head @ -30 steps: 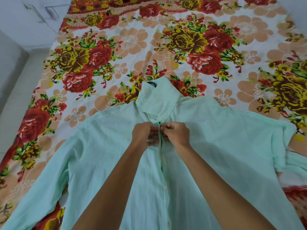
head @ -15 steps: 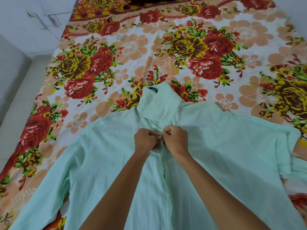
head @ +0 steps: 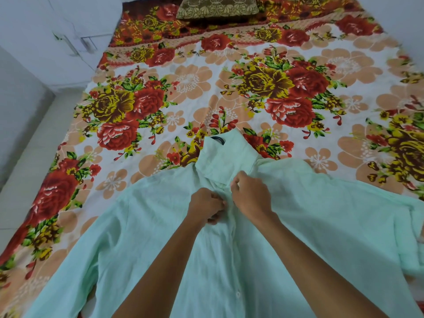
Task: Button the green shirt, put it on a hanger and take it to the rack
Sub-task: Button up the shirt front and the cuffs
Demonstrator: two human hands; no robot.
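Two bare hands work at the chest of a pale green shirt (head: 298, 226). The left hand (head: 207, 206) pinches the button placket just below the collar (head: 226, 157); the right hand (head: 251, 195), fingers curled on fabric, has shifted up toward the collar since a second ago. The shirt lies spread front-up on a floral bedsheet (head: 183, 88). This suggests the top button comes next; no hanger is visible.

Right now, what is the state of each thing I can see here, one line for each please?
Green shirt: spread flat on the bed, front up, lower placket closed.
Collar: standing up, not folded down.
Left hand: pinches the shirt front near the placket.
Right hand: pinches the placket just under the collar.
Floral bedsheet: spread over the bed.
Pillow: lying at the far end.
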